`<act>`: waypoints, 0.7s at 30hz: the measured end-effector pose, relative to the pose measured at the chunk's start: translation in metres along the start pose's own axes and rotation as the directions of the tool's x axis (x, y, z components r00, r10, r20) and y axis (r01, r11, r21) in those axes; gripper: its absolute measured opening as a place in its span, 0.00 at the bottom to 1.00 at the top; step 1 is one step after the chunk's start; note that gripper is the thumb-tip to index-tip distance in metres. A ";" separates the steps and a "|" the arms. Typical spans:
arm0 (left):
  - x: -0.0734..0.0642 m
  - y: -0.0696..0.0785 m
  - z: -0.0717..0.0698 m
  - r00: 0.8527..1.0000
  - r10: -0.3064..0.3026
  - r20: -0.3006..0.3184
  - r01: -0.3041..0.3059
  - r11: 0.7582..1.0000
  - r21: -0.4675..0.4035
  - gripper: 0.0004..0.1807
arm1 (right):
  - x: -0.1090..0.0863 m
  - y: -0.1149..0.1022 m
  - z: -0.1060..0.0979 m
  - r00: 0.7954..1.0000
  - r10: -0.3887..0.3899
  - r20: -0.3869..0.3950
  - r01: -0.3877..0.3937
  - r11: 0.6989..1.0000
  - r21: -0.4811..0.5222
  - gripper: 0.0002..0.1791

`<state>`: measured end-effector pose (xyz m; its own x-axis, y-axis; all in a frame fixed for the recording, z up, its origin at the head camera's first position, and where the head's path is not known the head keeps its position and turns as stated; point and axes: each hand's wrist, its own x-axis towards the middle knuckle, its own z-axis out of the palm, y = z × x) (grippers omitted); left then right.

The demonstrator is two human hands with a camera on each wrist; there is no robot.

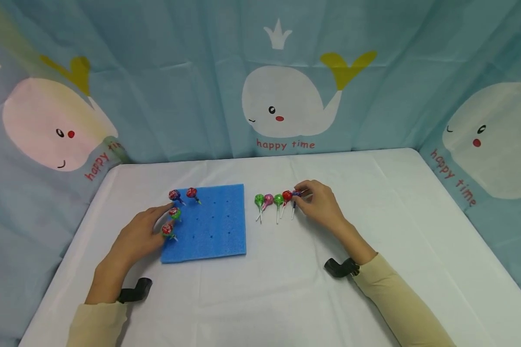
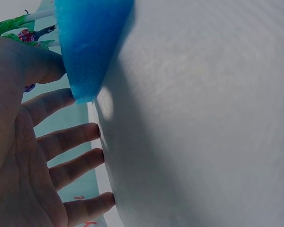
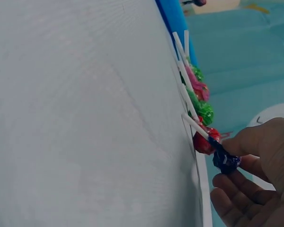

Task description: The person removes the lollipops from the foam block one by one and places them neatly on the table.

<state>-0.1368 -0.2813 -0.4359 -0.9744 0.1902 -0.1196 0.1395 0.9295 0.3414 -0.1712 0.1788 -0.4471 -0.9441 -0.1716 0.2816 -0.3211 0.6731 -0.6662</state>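
Note:
My right hand [image 1: 320, 202] pinches a dark blue lollipop [image 3: 226, 160] by its wrapped head, thumb on one side and fingers on the other; its white stick points toward the front of the table. Left of it lie a red lollipop [image 1: 287, 195], a green lollipop [image 1: 278, 199], a pink lollipop [image 1: 268, 199] and another green one at the row's end. My left hand [image 1: 138, 234] rests at the left edge of a blue foam board [image 1: 217, 243], fingers spread and thumb against its side. Several lollipops [image 1: 167, 229] stand in the board near that hand.
Small dark holes dot the foam board's surface. A white cloth [image 1: 260, 299] covers the table. Behind and at both sides hangs a teal curtain [image 1: 178, 96] with whale prints. Each wrist carries a black camera mount [image 1: 341, 268].

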 end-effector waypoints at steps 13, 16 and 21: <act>0.001 0.000 -0.001 1.000 -0.008 -0.003 0.008 1.000 -0.005 0.38 | 0.001 0.004 0.001 0.999 0.030 0.022 -0.029 1.000 -0.011 0.13; 0.001 0.001 -0.001 1.000 -0.005 -0.006 0.005 1.000 0.000 0.39 | 0.001 0.006 0.001 0.999 0.029 0.028 -0.028 0.999 -0.017 0.12; 0.001 0.001 -0.001 1.000 -0.009 0.002 0.009 1.000 0.007 0.41 | 0.001 0.006 0.001 0.999 0.026 0.040 -0.026 1.000 -0.015 0.13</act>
<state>-0.1381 -0.2808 -0.4347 -0.9753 0.1821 -0.1249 0.1315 0.9334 0.3338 -0.1737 0.1814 -0.4518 -0.9545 -0.1824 0.2360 -0.2954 0.6877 -0.6632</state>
